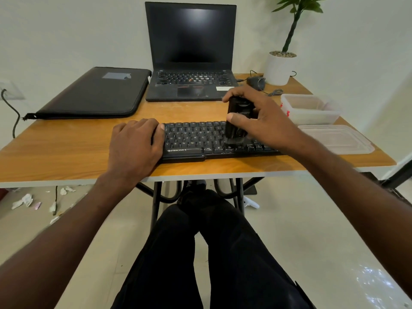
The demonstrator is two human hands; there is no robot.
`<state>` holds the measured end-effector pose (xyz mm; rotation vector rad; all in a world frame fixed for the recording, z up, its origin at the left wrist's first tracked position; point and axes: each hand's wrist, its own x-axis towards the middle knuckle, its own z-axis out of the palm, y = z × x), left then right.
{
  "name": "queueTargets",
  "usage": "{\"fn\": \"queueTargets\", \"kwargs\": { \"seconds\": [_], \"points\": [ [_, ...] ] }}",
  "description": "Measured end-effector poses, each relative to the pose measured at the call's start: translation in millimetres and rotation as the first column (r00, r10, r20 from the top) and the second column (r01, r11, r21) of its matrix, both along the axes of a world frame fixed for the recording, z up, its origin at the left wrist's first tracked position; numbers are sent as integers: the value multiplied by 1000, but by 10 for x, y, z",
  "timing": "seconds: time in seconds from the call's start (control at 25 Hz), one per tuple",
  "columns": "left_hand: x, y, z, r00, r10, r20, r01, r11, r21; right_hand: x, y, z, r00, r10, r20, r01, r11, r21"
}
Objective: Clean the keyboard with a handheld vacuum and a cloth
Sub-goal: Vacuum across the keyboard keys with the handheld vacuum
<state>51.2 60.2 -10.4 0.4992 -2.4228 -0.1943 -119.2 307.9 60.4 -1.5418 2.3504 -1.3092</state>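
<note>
A black keyboard (196, 139) lies near the front edge of the wooden table (66, 152). My left hand (136, 143) rests flat on the keyboard's left end, covering it and pressing it down. My right hand (258, 117) grips a small black handheld vacuum (237, 121) held upright, its lower end touching the keys right of the keyboard's middle. No cloth is in view.
An open laptop (190, 52) stands behind the keyboard, a black sleeve (95, 94) to its left. At the right are a clear plastic box (310, 109), its lid (336, 139), a mouse (256, 82) and a potted plant (282, 65). Paper scraps litter the floor at left.
</note>
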Motion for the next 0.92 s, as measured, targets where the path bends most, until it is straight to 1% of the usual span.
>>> {"fn": "queueTargets", "kwargs": {
  "seconds": [0.04,0.08,0.16,0.2,0.28,0.32,0.4,0.52,0.56,0.64,0.72,0.76,0.84,0.92],
  "points": [
    [-21,29,17,1000,-9,-14,10,999,42,-12,15,-20,1000,10,6,-10,1000,20],
    [-56,80,46,999,-22,-35,25,997,78,-37,34,-15,1000,-18,-16,19,999,43],
    [-185,259,124,997,-48,-56,52,995,82,-114,84,15,980,-173,-93,177,984,35],
    [-281,376,162,997,-73,-40,75,995,66,-150,109,28,960,-261,-97,262,965,-5],
    [-476,639,201,988,-152,28,151,988,37,-200,154,53,931,-365,2,362,925,-118],
    [-561,759,178,980,-189,64,188,982,20,-217,177,64,926,-373,50,377,913,-157],
    [-672,903,64,968,-222,116,226,974,-22,-238,207,65,936,-340,94,352,920,-173],
    [-704,910,-96,970,-218,111,225,972,-64,-228,185,-17,954,-297,32,298,940,-167],
    [-705,904,-114,973,-211,96,218,973,-70,-232,172,-48,949,-316,-4,310,931,-193],
    [-700,914,-125,975,-190,113,200,977,-76,-257,184,-74,917,-397,-48,371,890,-265],
    [-714,931,-126,975,-167,145,180,981,-79,-308,231,-67,887,-460,-35,432,854,-290],
    [-716,940,-126,974,-162,155,176,981,-77,-323,250,-61,890,-456,-18,433,857,-280],
    [-707,939,-124,973,-159,167,173,982,-72,-325,205,-65,925,-378,36,374,892,-254],
    [-699,932,-114,974,-152,165,166,983,-72,-308,91,-88,968,-246,46,250,950,-186]
  ]
}}
